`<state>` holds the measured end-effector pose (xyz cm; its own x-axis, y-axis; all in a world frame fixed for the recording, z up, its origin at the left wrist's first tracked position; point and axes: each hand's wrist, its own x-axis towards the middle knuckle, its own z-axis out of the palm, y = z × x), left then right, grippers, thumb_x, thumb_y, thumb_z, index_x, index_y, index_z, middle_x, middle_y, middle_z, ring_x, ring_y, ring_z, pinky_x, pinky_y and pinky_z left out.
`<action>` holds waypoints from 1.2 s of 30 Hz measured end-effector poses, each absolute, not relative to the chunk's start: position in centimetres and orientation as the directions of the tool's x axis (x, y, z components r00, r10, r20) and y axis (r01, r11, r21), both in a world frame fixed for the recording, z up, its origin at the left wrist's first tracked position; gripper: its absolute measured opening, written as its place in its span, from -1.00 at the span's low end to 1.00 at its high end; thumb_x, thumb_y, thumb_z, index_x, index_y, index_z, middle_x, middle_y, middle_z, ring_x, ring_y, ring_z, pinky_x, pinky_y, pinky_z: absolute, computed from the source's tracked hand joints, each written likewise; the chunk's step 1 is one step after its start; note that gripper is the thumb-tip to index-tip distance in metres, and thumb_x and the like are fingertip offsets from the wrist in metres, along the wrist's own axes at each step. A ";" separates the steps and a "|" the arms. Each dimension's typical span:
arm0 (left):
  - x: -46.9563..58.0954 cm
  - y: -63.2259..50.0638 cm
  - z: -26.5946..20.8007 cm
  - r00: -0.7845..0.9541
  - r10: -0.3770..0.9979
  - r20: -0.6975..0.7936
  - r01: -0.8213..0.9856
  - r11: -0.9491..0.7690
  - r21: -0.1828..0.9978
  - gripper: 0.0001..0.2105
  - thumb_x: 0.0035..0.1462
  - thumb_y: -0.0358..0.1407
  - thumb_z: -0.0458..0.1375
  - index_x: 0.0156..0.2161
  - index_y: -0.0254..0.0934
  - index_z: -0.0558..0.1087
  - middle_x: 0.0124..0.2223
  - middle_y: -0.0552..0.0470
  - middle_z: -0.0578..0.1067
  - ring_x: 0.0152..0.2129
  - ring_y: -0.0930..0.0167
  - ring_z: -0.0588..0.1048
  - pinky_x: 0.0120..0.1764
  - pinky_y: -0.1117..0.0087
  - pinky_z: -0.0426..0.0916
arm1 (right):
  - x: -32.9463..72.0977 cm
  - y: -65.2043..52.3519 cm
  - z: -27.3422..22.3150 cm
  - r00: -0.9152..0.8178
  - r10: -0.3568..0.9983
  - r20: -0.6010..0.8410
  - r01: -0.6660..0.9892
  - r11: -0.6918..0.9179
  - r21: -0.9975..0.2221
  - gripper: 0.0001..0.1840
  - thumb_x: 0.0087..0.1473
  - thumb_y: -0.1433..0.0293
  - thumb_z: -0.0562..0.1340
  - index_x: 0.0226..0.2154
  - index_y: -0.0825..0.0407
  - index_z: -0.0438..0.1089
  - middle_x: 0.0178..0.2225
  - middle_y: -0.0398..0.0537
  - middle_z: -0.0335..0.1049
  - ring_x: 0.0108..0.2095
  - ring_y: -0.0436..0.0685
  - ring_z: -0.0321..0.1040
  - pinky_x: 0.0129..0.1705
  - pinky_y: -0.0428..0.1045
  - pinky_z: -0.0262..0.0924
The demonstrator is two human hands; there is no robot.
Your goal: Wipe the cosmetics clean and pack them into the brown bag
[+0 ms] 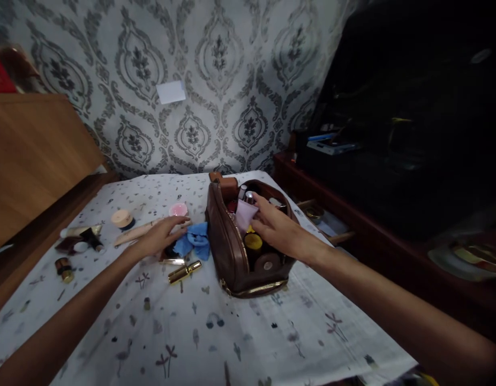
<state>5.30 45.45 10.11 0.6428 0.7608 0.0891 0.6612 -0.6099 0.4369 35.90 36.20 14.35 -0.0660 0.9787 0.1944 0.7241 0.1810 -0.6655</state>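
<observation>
An unzipped brown leather toiletry bag (227,252) stands on the cloth, full of cosmetics. My right hand (278,228) reaches into it from the right, thumb and fingers closed about a pale lilac squeeze tube (245,215). Below the tube a round yellow-topped container (253,242) shows inside the bag, and a silver-capped bottle (249,198) stands behind. To the bag's left, my left hand (164,236) is open, fingers stretched over small items beside a crumpled blue cloth (197,240). A gold lipstick-like tube (184,272) lies in front of them.
A pink round container (178,209) and a beige-lidded jar (122,219) sit farther back. Several tubes (81,231) and a small dark bottle with a gold part (64,269) lie at left. A wooden cabinet (39,155) borders the left; an open drawer (332,222) lies right.
</observation>
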 end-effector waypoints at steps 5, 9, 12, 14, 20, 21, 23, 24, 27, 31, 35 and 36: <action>7.4 43.9 7.9 0.701 0.707 0.088 0.684 -0.703 0.197 -0.48 0.27 -0.05 0.09 0.25 -0.21 0.28 0.16 -0.20 0.42 0.11 0.12 0.35 0.13 0.09 0.25 | 36.2 34.7 14.4 -0.123 0.941 0.314 0.757 0.294 -0.584 -0.32 0.17 0.32 0.09 0.32 0.11 0.09 0.10 0.17 0.40 0.20 0.34 0.27 0.21 0.25 0.19; 9.1 43.7 7.6 0.643 0.762 0.075 0.751 -0.647 0.132 -0.78 0.27 -0.22 0.10 -0.07 -0.24 0.49 -0.10 -0.13 0.52 -0.04 0.17 0.43 0.05 0.14 0.29 | 36.3 33.8 14.2 -0.151 0.910 0.386 0.792 0.345 -0.504 -0.41 0.23 0.28 0.08 0.29 -0.02 0.18 0.28 0.12 0.22 0.34 0.34 0.05 0.26 0.29 0.14; 9.1 44.1 7.9 0.548 0.829 0.109 0.817 -0.559 0.141 -0.82 0.31 -0.29 0.02 -0.11 -0.25 0.45 -0.06 -0.14 0.49 -0.05 0.21 0.44 0.00 0.20 0.32 | 35.9 32.9 14.4 -0.170 0.889 0.424 0.782 0.384 -0.491 -0.46 0.26 0.23 0.09 0.27 -0.07 0.22 0.31 0.12 0.18 0.35 0.34 0.03 0.24 0.30 0.18; 8.7 44.6 8.1 0.466 0.875 0.129 0.865 -0.481 0.140 -0.80 0.31 -0.30 0.01 -0.04 -0.26 0.40 0.03 -0.19 0.44 0.02 0.18 0.41 0.01 0.18 0.32 | 35.1 32.0 14.8 -0.174 0.866 0.469 0.768 0.417 -0.485 -0.51 0.28 0.21 0.09 0.22 -0.10 0.29 0.30 0.11 0.19 0.34 0.36 0.05 0.22 0.31 0.21; 8.4 46.0 7.6 0.330 0.944 0.023 0.933 -0.329 0.148 -0.67 0.28 -0.28 0.10 0.12 -0.29 0.30 0.00 -0.20 0.49 -0.09 0.19 0.50 -0.09 0.20 0.40 | 29.8 28.7 15.3 -0.218 0.752 0.622 0.621 0.598 -0.506 -0.63 0.28 0.36 0.12 0.09 -0.17 0.42 0.20 0.03 0.34 0.18 0.24 0.34 0.12 0.15 0.37; 8.5 46.2 7.5 0.325 0.946 0.004 0.934 -0.321 0.154 -0.65 0.28 -0.26 0.12 0.13 -0.28 0.30 0.00 -0.18 0.50 -0.10 0.21 0.51 -0.09 0.19 0.41 | 28.7 28.4 15.0 -0.249 0.743 0.622 0.578 0.629 -0.520 -0.63 0.28 0.38 0.12 0.08 -0.18 0.42 0.16 0.02 0.37 0.13 0.21 0.39 0.08 0.11 0.40; 8.7 46.6 7.6 0.314 0.949 -0.028 0.937 -0.305 0.168 -0.63 0.28 -0.19 0.15 0.13 -0.28 0.33 0.02 -0.14 0.48 -0.10 0.25 0.51 -0.07 0.15 0.43 | 26.5 28.3 14.0 -0.318 0.734 0.600 0.498 0.668 -0.554 -0.64 0.27 0.41 0.11 0.05 -0.16 0.44 0.11 0.03 0.42 0.07 0.17 0.44 0.04 0.06 0.43; 8.8 46.8 7.7 0.311 0.950 -0.042 0.938 -0.299 0.176 -0.62 0.28 -0.17 0.16 0.12 -0.28 0.35 0.04 -0.12 0.47 -0.09 0.26 0.50 -0.05 0.12 0.44 | 25.6 28.5 13.3 -0.347 0.739 0.578 0.468 0.670 -0.576 -0.65 0.27 0.42 0.10 0.03 -0.14 0.45 0.10 0.04 0.43 0.06 0.17 0.45 0.04 0.05 0.42; 8.9 47.4 8.1 0.312 0.947 -0.073 0.932 -0.291 0.216 -0.64 0.28 -0.15 0.16 0.10 -0.29 0.39 0.08 -0.11 0.45 -0.07 0.28 0.49 -0.04 0.09 0.46 | 23.1 30.1 10.7 -0.378 0.779 0.500 0.424 0.626 -0.654 -0.68 0.27 0.38 0.09 -0.03 -0.06 0.47 0.09 0.10 0.43 0.08 0.20 0.44 0.10 0.12 0.38; 8.6 47.5 8.4 0.313 0.949 -0.025 0.901 -0.289 0.323 -0.59 0.20 -0.19 0.23 0.12 -0.25 0.36 0.01 -0.12 0.50 -0.08 0.24 0.51 -0.04 0.16 0.42 | 21.1 33.1 6.6 -0.258 0.882 0.395 0.347 0.466 -0.814 -0.64 0.22 0.26 0.10 -0.01 0.01 0.43 0.06 0.17 0.44 0.08 0.27 0.41 0.06 0.20 0.38; 7.2 46.5 9.0 0.300 0.944 0.133 0.815 -0.327 0.479 -0.54 0.18 -0.25 0.19 0.17 -0.23 0.28 0.03 -0.15 0.51 -0.05 0.19 0.49 -0.02 0.22 0.36 | 20.6 35.4 4.2 -0.057 0.982 0.181 0.161 0.188 -0.969 -0.43 0.11 0.08 0.20 0.08 0.06 0.31 0.01 0.24 0.45 -0.02 0.32 0.47 -0.06 0.21 0.42; 6.7 46.0 9.1 0.309 0.937 0.164 0.779 -0.348 0.521 -0.54 0.18 -0.26 0.17 0.18 -0.24 0.27 0.03 -0.13 0.51 -0.05 0.20 0.49 -0.03 0.24 0.36 | 20.6 35.8 4.1 -0.011 0.992 0.125 0.093 0.126 -0.988 -0.41 0.09 0.05 0.21 0.08 0.05 0.29 0.00 0.23 0.46 -0.05 0.32 0.48 -0.06 0.21 0.42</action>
<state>6.65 46.02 9.14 0.3087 0.9368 0.1645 0.7792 -0.3483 0.5211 20.56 35.84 4.06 -0.0114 0.9920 0.1254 0.0926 0.1259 -0.9877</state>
